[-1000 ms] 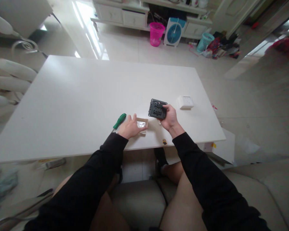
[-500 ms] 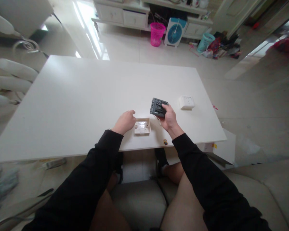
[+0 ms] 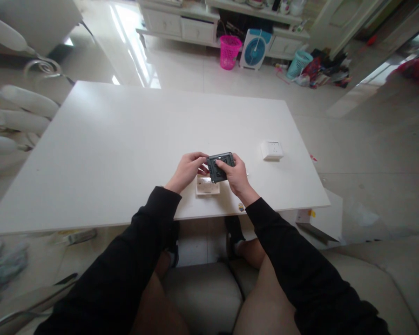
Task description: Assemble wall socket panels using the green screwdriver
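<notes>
My right hand [image 3: 238, 177] grips a dark grey socket panel [image 3: 223, 173], its back with moulded terminals facing up and the thumb across it. My left hand [image 3: 189, 170] has its thumb and fingertips closed at the panel's upper left edge. Just below the panel, an open white mounting box [image 3: 208, 187] rests on the table, its upper right part hidden by the panel. A bit of something white shows past the right hand's knuckles. To the right stands a white wall socket [image 3: 272, 150] on its own box.
A small yellow-and-blue figure sticker [image 3: 241, 207] lies by the near edge of the white table [image 3: 125, 139]. A pink basket [image 3: 229, 52], a fan [image 3: 255, 49] and a light blue basket [image 3: 299, 64] stand on the floor beyond. White chairs are at the left.
My right hand has brought the socket panel left and slightly nearer, over the mounting box. My left hand has moved up and right from beside the box to the panel's edge.
</notes>
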Motion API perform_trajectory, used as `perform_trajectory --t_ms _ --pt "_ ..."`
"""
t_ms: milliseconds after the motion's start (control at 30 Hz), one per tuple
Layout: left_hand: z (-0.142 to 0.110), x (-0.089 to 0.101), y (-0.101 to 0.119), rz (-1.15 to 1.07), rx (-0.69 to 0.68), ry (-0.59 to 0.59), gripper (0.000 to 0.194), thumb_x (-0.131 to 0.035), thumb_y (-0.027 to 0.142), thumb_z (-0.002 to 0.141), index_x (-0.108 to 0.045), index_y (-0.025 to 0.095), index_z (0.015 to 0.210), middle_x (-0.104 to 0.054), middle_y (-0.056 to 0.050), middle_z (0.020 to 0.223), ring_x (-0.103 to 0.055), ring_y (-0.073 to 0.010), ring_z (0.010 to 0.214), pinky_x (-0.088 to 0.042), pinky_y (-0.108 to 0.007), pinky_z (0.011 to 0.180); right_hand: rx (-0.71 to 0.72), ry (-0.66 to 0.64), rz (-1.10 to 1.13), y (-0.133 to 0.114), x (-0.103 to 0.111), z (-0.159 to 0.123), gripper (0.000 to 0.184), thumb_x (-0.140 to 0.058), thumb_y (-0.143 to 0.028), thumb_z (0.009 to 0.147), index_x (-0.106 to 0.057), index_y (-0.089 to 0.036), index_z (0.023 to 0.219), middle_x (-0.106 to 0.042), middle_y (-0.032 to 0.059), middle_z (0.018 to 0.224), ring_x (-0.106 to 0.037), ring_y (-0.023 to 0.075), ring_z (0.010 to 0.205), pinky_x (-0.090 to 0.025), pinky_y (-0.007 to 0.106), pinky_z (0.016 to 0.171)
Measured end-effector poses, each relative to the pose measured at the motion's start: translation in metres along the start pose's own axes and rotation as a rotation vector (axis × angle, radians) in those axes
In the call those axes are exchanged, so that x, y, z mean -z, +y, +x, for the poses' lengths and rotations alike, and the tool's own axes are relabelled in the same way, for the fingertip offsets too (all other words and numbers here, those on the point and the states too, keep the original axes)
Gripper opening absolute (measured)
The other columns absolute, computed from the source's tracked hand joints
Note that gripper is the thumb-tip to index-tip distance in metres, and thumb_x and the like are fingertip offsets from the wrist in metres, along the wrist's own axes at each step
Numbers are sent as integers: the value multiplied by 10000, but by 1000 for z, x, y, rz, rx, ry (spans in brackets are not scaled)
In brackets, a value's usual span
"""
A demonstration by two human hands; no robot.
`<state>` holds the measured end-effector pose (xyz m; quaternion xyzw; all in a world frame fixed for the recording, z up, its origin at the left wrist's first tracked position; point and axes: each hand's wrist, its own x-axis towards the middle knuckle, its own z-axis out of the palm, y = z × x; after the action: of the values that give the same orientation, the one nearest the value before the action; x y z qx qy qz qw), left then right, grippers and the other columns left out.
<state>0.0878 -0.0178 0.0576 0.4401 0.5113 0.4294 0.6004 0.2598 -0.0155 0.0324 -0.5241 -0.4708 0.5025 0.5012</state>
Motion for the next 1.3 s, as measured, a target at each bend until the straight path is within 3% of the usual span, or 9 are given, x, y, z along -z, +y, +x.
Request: perform_trajectory --t_ms 100,200,367,467,767,967,1133,1300 --pt "-1 0 1 -46 4 -17 183 -668 321 821 -694 140 837 -659 -19 739 -640 -119 614 -563 -250 590 16 -20 -43 2 0 0 342 -830 -440 726 -580 -230 830 -593 -56 776 -542 130 743 -514 250 731" --pt "-1 1 0 -7 -19 -5 211 -753 336 787 -713 140 856 -672 -23 789 -643 -127 670 -564 -242 581 -61 -100 76 5 0 0 290 -784 -412 760 -584 -237 877 -621 -49 826 -584 135 780 -550 252 732" --pt "5 4 -5 -73 -51 161 158 -758 254 792 -667 136 843 -634 -8 815 -619 -101 641 -581 -234 548 -256 -252 334 0 -2 -1 439 -806 -320 713 -546 -298 1066 -712 -43 966 -687 177 859 -641 325 708" --pt "7 4 -7 -113 -51 193 167 -751 240 809 -617 143 835 -614 3 822 -628 -99 648 -616 -257 560 -234 -235 334 0 -2 -1 507 -853 -301 676 -551 -299 1083 -719 -41 988 -693 169 885 -653 332 755" --pt "6 -2 -7 -120 -38 152 173 -733 221 830 -574 154 845 -588 16 794 -650 -107 624 -618 -253 536 -51 -49 175 18 -4 3 520 -846 -247 625 -580 -268 1071 -683 -47 903 -629 139 796 -594 262 695" --pt "5 -1 -5 -119 -26 137 195 -731 230 841 -550 157 844 -604 19 794 -664 -103 633 -615 -247 560 -83 -71 282 14 -5 4 335 -770 -452 785 -573 -259 974 -660 -33 899 -645 146 815 -609 276 678" --pt "-1 2 -2 -65 1 59 230 -749 328 817 -602 162 878 -645 -4 804 -663 -119 653 -577 -226 542 -81 -124 234 12 0 5 324 -773 -443 774 -583 -270 972 -643 -40 890 -636 155 814 -591 277 667" --pt "2 1 -3 45 -36 96 238 -723 370 794 -675 164 904 -622 -10 816 -618 -123 653 -504 -197 478 -11 -175 124 11 0 4 356 -790 -437 748 -596 -271 996 -666 -26 927 -638 189 888 -579 352 823"
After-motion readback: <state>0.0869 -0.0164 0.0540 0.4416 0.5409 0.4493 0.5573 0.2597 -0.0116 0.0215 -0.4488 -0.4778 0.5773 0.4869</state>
